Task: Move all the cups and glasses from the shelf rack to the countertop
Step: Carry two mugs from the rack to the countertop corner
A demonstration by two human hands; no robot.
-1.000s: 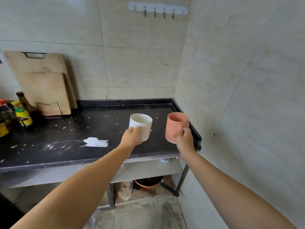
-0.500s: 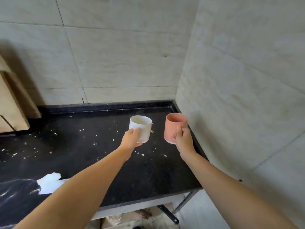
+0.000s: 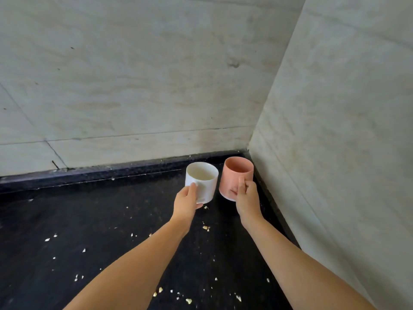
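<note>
My left hand (image 3: 186,201) grips a white cup (image 3: 204,182) by its near side, its mouth facing up. Beside it on the right, my right hand (image 3: 247,198) holds a pink cup (image 3: 234,177), also upright. Both cups hang over the far right corner of the black countertop (image 3: 89,231), close to the back wall and the right wall. I cannot tell whether their bases touch the surface. The shelf rack is out of view.
Pale crumbs lie scattered over the black countertop. A raised dark lip (image 3: 111,173) runs along its back edge. The tiled back wall (image 3: 134,86) and the right wall (image 3: 346,153) meet just behind the cups.
Both hands have carried the cups forward and deeper into the far right corner. The view has closed in, so the cutting boards, bottles and white paper scrap have left the frame.
</note>
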